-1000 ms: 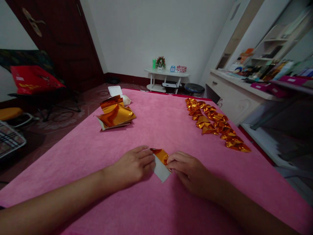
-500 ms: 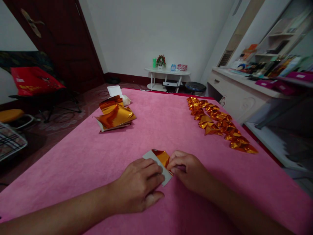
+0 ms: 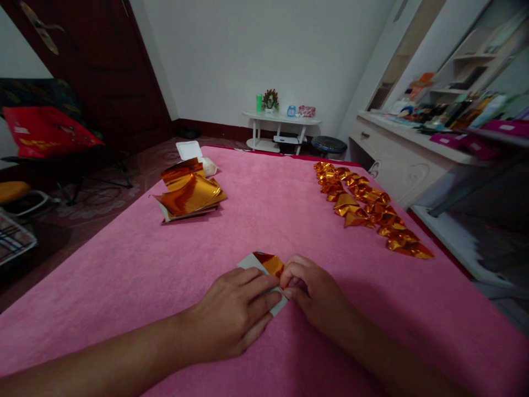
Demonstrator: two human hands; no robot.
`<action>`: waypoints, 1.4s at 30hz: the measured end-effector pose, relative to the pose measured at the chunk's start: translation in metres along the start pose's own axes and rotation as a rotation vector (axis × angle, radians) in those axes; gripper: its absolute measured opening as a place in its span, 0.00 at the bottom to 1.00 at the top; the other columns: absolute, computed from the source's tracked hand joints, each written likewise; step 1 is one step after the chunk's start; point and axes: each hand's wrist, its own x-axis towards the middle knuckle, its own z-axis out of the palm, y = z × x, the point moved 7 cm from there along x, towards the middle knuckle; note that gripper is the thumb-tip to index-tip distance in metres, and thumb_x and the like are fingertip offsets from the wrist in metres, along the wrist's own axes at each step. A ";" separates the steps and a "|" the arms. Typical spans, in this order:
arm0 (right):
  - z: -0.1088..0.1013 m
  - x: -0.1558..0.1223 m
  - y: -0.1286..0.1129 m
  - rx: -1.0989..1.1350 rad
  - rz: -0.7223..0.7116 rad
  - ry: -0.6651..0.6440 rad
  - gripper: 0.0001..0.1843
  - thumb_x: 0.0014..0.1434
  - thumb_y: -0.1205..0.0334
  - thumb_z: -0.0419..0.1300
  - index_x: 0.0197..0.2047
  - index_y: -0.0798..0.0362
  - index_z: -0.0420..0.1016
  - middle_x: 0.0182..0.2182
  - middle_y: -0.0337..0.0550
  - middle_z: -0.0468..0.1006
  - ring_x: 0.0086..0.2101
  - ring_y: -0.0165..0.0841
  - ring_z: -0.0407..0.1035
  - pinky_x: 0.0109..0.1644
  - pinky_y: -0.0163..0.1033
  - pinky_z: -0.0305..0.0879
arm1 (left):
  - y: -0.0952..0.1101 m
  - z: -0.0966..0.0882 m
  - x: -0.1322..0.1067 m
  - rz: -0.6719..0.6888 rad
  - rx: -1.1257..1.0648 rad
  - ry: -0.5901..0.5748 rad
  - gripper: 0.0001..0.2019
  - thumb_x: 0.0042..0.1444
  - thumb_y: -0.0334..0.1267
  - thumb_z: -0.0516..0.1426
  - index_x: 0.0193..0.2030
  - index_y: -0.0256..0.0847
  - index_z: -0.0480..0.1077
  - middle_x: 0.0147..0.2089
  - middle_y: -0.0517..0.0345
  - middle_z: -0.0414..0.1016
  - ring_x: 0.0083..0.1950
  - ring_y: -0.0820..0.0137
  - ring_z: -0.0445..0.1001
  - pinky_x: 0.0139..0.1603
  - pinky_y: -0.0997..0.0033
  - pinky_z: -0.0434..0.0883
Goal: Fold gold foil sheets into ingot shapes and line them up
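A sheet of gold foil paper [image 3: 270, 263], partly folded with its pale grey backing outward, lies on the pink cloth [image 3: 264, 209] before me. My left hand [image 3: 243, 306] rests flat over the paper, fingers stretched across its grey side. At the paper's right edge, my right hand [image 3: 308, 286] has thumb and forefinger pinched on a folded corner. The fingers cover much of the lower right part. To the left sits a stack of gold foil sheets [image 3: 192, 196]. Several folded gold foil pieces [image 3: 363, 204] lie in rows on the right.
Behind the foil stack are a white open container [image 3: 189, 150] and a small pale packet [image 3: 209, 166]. A white dressing table [image 3: 397, 143] with bottles stands at the right. Beyond the cloth are a low white table [image 3: 285, 118] and a dark round stool [image 3: 329, 145].
My left fingers have shifted slightly right over the paper, and the left thumb has tucked in closer. My right hand stays pinched at the corner. The view has shifted slightly.
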 end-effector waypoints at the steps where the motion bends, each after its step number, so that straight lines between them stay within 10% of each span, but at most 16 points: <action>1: 0.000 0.000 0.000 -0.008 0.004 0.014 0.09 0.49 0.77 0.54 0.27 0.53 0.66 0.29 0.36 0.66 0.32 0.29 0.62 0.35 0.35 0.54 | 0.000 0.000 0.001 -0.001 -0.005 -0.009 0.16 0.61 0.37 0.49 0.55 0.40 0.65 0.53 0.51 0.70 0.48 0.62 0.68 0.45 0.59 0.69; 19: -0.002 0.010 -0.003 -0.143 0.063 -0.064 0.07 0.49 0.74 0.55 0.25 0.54 0.69 0.26 0.35 0.67 0.28 0.27 0.60 0.31 0.33 0.50 | -0.004 -0.002 -0.003 0.025 -0.029 0.139 0.09 0.61 0.35 0.52 0.42 0.39 0.73 0.38 0.54 0.76 0.40 0.67 0.71 0.40 0.67 0.69; 31: -0.002 0.004 -0.002 -0.074 0.046 -0.020 0.08 0.47 0.76 0.53 0.27 0.52 0.65 0.26 0.34 0.66 0.29 0.27 0.61 0.32 0.33 0.51 | -0.036 0.011 0.002 -0.445 -0.497 0.111 0.04 0.54 0.33 0.57 0.31 0.42 0.73 0.33 0.59 0.71 0.36 0.72 0.68 0.36 0.71 0.66; 42: -0.002 0.005 -0.002 -0.102 0.068 -0.014 0.09 0.45 0.77 0.52 0.26 0.53 0.65 0.26 0.35 0.65 0.29 0.28 0.60 0.32 0.34 0.50 | -0.044 0.014 0.008 -0.512 -0.511 0.029 0.10 0.56 0.35 0.57 0.24 0.39 0.71 0.30 0.60 0.68 0.34 0.73 0.67 0.33 0.74 0.63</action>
